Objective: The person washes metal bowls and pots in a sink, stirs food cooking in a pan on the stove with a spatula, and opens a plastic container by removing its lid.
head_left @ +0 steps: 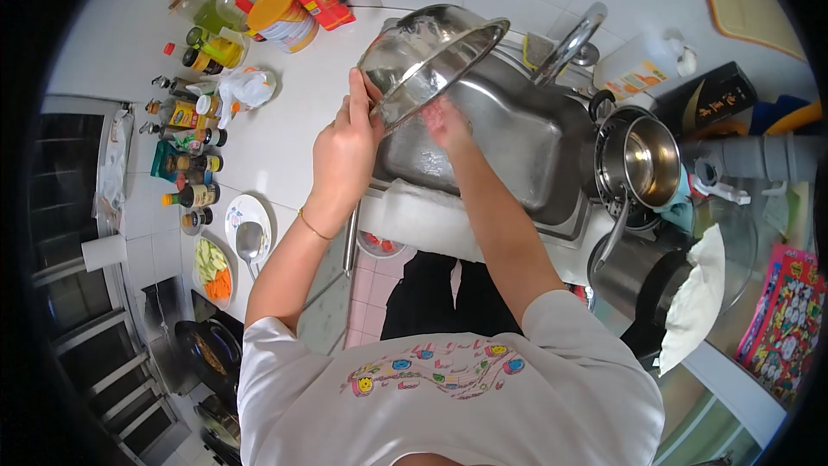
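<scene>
Place: a kitchen is shown.
Washing area: a rectangular stainless-steel sink (528, 121) is fitted with a curved chrome tap (571, 43).
Seasonings: dark, labelled bottles (197, 162) are lined along a white counter (297, 91).
Cookware: a round black wok (229, 345) is seen.

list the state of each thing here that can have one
metal bowl, tilted, held up
left hand, gripping the metal bowl
right hand, below the bowl's rim, grip unclear
sink, not full
faucet, no stream visible
saucepan, uncovered
spoon, resting on the white plate
orange vegetable, cut up
wok, uncovered, food inside
</scene>
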The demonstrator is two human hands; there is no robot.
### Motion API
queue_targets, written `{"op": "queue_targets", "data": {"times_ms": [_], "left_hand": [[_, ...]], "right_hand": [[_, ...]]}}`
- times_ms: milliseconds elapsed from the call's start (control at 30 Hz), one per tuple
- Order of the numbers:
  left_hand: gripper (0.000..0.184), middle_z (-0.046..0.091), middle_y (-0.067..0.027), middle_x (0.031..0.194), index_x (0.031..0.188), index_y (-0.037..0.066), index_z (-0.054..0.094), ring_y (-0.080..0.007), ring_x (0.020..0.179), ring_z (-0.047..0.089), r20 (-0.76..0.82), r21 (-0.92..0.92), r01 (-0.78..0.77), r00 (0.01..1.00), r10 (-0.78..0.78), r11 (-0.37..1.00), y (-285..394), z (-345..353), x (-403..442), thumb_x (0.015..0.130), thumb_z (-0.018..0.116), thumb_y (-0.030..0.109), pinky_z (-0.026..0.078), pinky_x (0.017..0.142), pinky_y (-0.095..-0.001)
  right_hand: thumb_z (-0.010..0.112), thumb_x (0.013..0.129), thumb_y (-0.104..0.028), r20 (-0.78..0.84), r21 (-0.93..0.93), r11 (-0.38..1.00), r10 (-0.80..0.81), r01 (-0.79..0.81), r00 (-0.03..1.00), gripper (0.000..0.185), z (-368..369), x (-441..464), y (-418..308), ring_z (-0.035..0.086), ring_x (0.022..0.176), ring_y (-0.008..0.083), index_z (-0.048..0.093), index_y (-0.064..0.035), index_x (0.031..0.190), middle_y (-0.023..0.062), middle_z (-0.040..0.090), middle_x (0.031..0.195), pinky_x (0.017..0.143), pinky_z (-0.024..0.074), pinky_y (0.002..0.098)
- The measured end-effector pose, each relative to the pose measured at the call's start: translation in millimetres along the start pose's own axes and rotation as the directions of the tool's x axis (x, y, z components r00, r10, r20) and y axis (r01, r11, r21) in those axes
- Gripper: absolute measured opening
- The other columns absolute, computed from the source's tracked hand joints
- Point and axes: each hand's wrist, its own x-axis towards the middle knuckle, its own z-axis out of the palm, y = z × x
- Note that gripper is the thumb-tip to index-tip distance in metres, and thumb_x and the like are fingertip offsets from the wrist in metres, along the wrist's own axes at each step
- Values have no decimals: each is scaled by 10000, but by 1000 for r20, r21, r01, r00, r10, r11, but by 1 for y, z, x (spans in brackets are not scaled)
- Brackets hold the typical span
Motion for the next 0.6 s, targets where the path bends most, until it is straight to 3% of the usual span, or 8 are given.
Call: {"op": "queue_targets", "data": {"times_ms": [133,200,300,333,400,500,533,600], "left_hand": [[686,665,-166,848,1403,-26,307,-295,591,634,-95,-81,1,995,-9,997,-12,-3,-4,807,639,41,515,547,-357],[667,658,-179,802,1397,-24,327,-290,603,641,-45,-87,183,981,-187,979,-29,3,-16,814,643,52,515,554,-352],[553,642,-172,722,1316,-33,427,-250,595,645,-46,-135,462,881,-471,877,-65,20,-40,819,648,68,512,562,-344],[504,636,-165,693,1277,-39,472,-231,588,645,-56,-161,547,826,-561,822,-76,25,-46,820,650,74,511,565,-341],[379,637,-150,698,1144,-73,528,-211,577,638,16,-324,701,675,-738,635,-98,32,-59,821,649,83,519,542,-339],[217,634,-133,750,964,-95,561,-180,557,608,182,-694,698,405,-896,175,-129,66,-75,840,622,73,533,494,-333],[177,633,-129,774,906,-97,564,-170,550,595,264,-793,609,323,-909,-14,-139,82,-80,849,609,65,538,476,-331],[168,614,-133,799,907,-105,548,-186,573,595,380,-791,588,252,-890,-171,-152,100,-85,844,604,40,573,482,-331]], "right_hand": [[495,967,-355,-86,-528,848,-18,-30,996,333,0,7,-12,501,559,138,617,-54,893,18,535,642,573,431,282],[523,950,-366,-128,-652,758,-121,8,984,342,-10,20,-9,500,542,138,636,-50,885,27,533,616,534,403,268],[523,930,-339,34,-938,309,-377,160,926,327,-25,22,-21,504,580,159,661,-67,812,34,566,605,617,417,322],[525,923,-351,86,-941,291,-287,172,954,315,-30,24,-27,534,661,173,663,-71,880,48,596,697,664,423,330],[530,908,-374,177,-946,259,-98,197,979,344,-39,25,-38,594,822,202,667,-77,1015,75,657,880,758,436,344],[589,867,-396,262,-772,617,92,151,961,468,-10,-33,-65,537,1127,232,588,-82,1214,107,583,1223,902,411,317],[607,855,-394,261,-845,508,119,167,958,515,-16,-28,-69,492,1183,233,547,-83,1261,112,541,1277,940,384,319],[645,830,-391,243,-945,264,175,192,954,635,-32,-17,-72,403,1294,234,465,-85,1357,122,457,1385,1016,332,323]]}}
